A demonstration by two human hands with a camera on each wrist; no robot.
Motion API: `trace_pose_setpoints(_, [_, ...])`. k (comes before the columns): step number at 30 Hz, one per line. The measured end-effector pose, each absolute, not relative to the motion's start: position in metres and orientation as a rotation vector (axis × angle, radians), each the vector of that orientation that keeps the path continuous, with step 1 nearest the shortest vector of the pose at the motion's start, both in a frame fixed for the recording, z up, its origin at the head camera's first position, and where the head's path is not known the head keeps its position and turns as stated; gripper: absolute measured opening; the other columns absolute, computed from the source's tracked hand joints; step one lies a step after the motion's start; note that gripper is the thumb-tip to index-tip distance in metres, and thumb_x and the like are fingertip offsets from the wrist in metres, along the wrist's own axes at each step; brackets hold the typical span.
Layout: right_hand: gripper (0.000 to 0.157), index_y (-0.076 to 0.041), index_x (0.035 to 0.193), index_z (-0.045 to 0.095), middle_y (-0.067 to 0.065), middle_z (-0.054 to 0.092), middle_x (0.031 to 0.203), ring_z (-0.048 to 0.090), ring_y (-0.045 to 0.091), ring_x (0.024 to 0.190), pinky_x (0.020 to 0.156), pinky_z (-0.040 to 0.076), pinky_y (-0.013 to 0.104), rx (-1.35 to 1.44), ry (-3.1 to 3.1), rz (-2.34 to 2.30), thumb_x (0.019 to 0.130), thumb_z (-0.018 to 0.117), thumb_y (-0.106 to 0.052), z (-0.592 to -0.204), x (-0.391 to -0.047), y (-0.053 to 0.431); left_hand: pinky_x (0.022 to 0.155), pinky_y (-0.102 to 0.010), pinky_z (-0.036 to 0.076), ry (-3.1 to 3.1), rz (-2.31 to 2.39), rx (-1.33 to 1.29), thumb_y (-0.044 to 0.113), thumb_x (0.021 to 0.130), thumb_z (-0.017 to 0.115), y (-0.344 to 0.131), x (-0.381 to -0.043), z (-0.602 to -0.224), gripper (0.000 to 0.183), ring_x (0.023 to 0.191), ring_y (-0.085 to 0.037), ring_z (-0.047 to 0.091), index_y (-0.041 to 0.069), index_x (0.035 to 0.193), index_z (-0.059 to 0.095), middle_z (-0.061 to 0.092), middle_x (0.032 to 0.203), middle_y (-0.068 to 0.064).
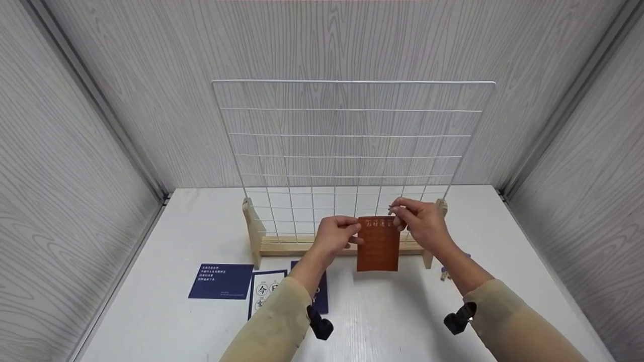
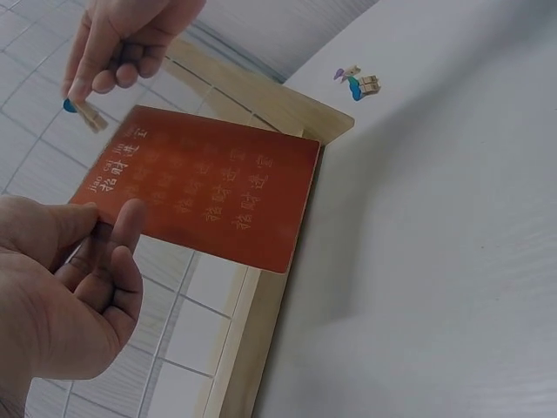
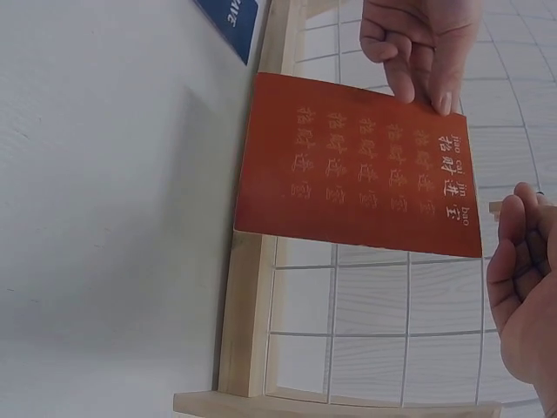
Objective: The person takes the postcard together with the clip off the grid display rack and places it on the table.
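Note:
A red-orange card (image 1: pixel 377 251) with rows of Chinese characters hangs upright in front of a white wire grid (image 1: pixel 334 81) on a wooden stand. My left hand (image 1: pixel 334 236) pinches its upper left edge between thumb and fingers. At the card's upper right is my right hand (image 1: pixel 421 222), its thumb and finger holding a small wooden clothespin (image 2: pixel 90 116) with a blue decoration. In the left wrist view the clothespin sits just beyond the card's top edge, apart from it. Behind the card, part of the grid is hidden.
On the table's left lie a navy card (image 1: pixel 221 281), a white card with a navy border (image 1: pixel 266 279) and another navy card (image 1: pixel 322 294), partly under the left arm. Several decorated clothespins (image 2: pixel 369 85) lie right of the stand (image 1: pixel 302 248). Grey wood-grain panels (image 1: pixel 322 40) enclose the table.

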State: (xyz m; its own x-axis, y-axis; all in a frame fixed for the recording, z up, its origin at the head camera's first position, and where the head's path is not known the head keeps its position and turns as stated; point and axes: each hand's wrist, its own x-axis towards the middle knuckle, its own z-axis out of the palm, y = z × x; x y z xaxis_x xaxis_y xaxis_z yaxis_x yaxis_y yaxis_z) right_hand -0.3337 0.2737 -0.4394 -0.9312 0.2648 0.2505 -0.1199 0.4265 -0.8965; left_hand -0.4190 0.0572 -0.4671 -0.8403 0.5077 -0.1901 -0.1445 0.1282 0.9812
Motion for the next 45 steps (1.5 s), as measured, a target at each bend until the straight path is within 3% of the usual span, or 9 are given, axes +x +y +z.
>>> trace_pose_setpoints(8, [0.010, -0.006, 0.106, 0.078, 0.011, 0.069, 0.078, 0.066, 0.017, 0.073, 0.066, 0.058, 0.025, -0.134, -2.334, 1.523, 0.105, 0.069, -0.009, -0.440, -0.332, 0.275, 0.071, -0.028, 0.055, 1.935, 1.759, 0.353, 0.010, 0.105, 0.068, 0.050, -0.418, -0.464, 0.023, 0.083, -0.020, 0.078, 0.001, 0.125, 0.073, 0.075, 0.107, -0.008])
trace_pose_setpoints(16, [0.012, -0.001, 0.108, 0.077, 0.013, 0.069, 0.078, 0.066, 0.017, 0.072, 0.064, 0.057, 0.024, -0.140, -2.319, 1.546, 0.105, 0.068, -0.008, -0.438, -0.330, 0.274, 0.083, -0.039, 0.057, 1.940, 1.752, 0.343, 0.010, 0.106, 0.067, 0.043, -0.418, -0.463, 0.024, 0.084, -0.021, 0.078, 0.001, 0.128, 0.071, 0.073, 0.109, -0.009])
trace_pose_setpoints(24, [0.017, 0.002, 0.117, 0.074, 0.014, 0.069, 0.082, 0.065, 0.015, 0.071, 0.064, 0.057, 0.024, -0.175, -2.308, 1.609, 0.106, 0.067, -0.009, -0.437, -0.325, 0.276, 0.073, -0.031, 0.057, 1.908, 1.781, 0.320, 0.009, 0.105, 0.068, 0.032, -0.415, -0.465, 0.023, 0.084, -0.022, 0.078, 0.000, 0.125, 0.072, 0.074, 0.108, -0.010])
trace_pose_setpoints(31, [0.019, 0.002, 0.120, 0.073, 0.012, 0.070, 0.083, 0.067, 0.014, 0.072, 0.067, 0.059, 0.023, -0.224, -2.318, 1.611, 0.107, 0.066, -0.010, -0.437, -0.320, 0.282, 0.087, -0.041, 0.061, 1.876, 1.807, 0.286, 0.007, 0.104, 0.069, 0.026, -0.413, -0.469, 0.025, 0.082, -0.022, 0.078, -0.002, 0.126, 0.071, 0.075, 0.107, -0.012])
trace_pose_setpoints(45, [0.026, 0.005, 0.125, 0.070, 0.012, 0.070, 0.083, 0.066, 0.013, 0.073, 0.071, 0.060, 0.027, -0.272, -2.251, 1.657, 0.107, 0.066, -0.012, -0.445, -0.299, 0.301, 0.078, -0.033, 0.056, 1.914, 1.743, 0.244, 0.013, 0.105, 0.068, 0.015, -0.408, -0.500, 0.025, 0.084, -0.020, 0.078, 0.002, 0.127, 0.072, 0.077, 0.100, -0.009])
